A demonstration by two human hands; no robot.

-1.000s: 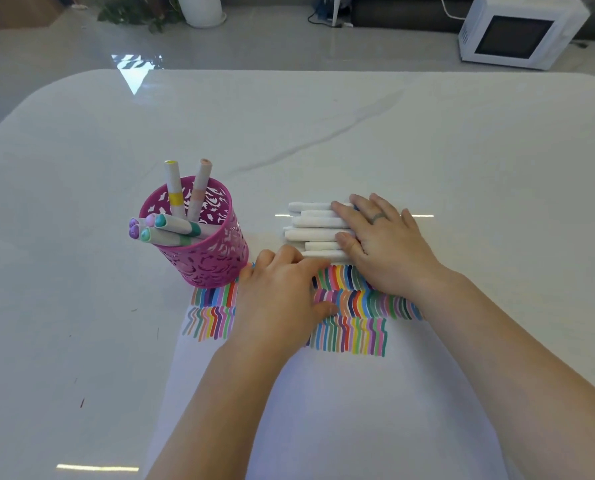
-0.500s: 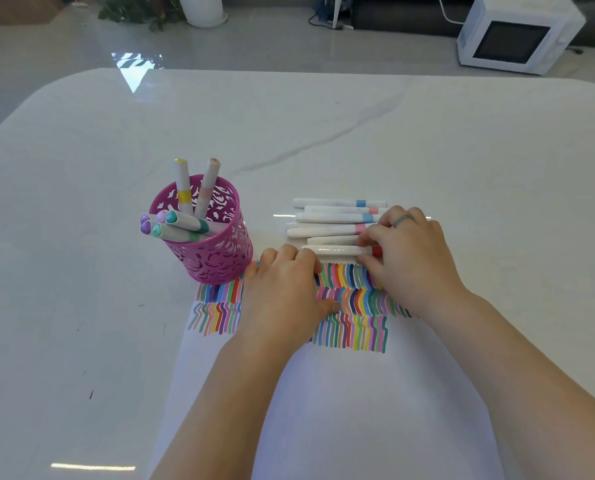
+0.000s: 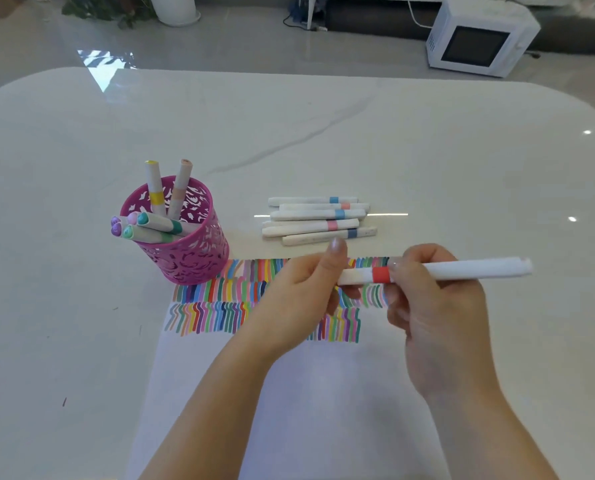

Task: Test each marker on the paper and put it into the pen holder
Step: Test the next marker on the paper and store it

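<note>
A white marker with a red band (image 3: 462, 270) is held level above the paper (image 3: 289, 393). My right hand (image 3: 434, 306) grips its barrel just right of the red band. My left hand (image 3: 306, 292) pinches its left end, the cap side. The paper carries rows of coloured strokes along its far edge. Several white markers (image 3: 318, 220) with blue and pink bands lie side by side just beyond the paper. A pink openwork pen holder (image 3: 185, 251) stands at the paper's far left corner with several markers in it.
The white marble table (image 3: 462, 168) stretches far beyond the markers. On the floor behind it are a white microwave (image 3: 479, 36) at the right and a plant pot (image 3: 174, 8) at the left.
My right hand has lifted the red-banded marker off the pile and drawn it towards me. My left hand has left the paper and taken the marker's left end.
</note>
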